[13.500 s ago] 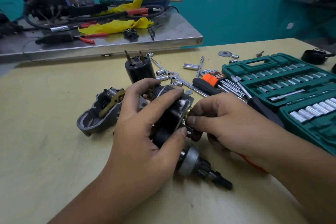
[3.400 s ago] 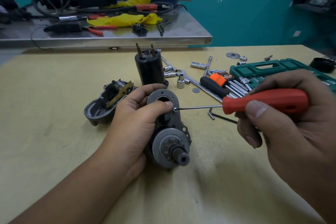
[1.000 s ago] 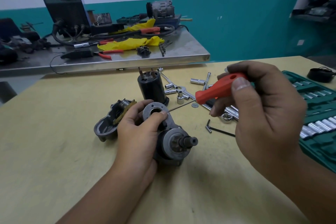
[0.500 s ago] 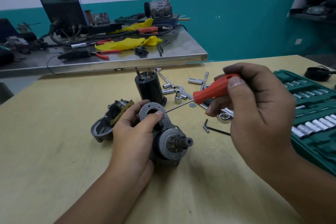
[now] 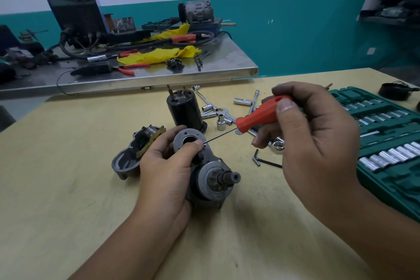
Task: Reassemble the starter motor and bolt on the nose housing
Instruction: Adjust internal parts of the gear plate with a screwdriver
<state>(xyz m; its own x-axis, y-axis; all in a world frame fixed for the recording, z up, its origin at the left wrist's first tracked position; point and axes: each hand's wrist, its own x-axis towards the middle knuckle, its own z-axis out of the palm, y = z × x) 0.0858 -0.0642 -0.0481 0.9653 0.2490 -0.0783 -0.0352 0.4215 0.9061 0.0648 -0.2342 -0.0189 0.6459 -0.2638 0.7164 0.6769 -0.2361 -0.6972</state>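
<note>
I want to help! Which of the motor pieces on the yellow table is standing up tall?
The black cylinder with two copper prongs on top. It stands upright behind the left hand, while the grey nose housing lies open on the table.

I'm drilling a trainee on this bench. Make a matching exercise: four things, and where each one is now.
1. screwdriver
2. black cylinder
3. Allen key
4. socket set

A. open case at the right edge
B. lying flat between the hands
C. standing upright behind the left hand
D. in the right hand

Pairs: 1-D, 2-C, 3-B, 4-A
</note>
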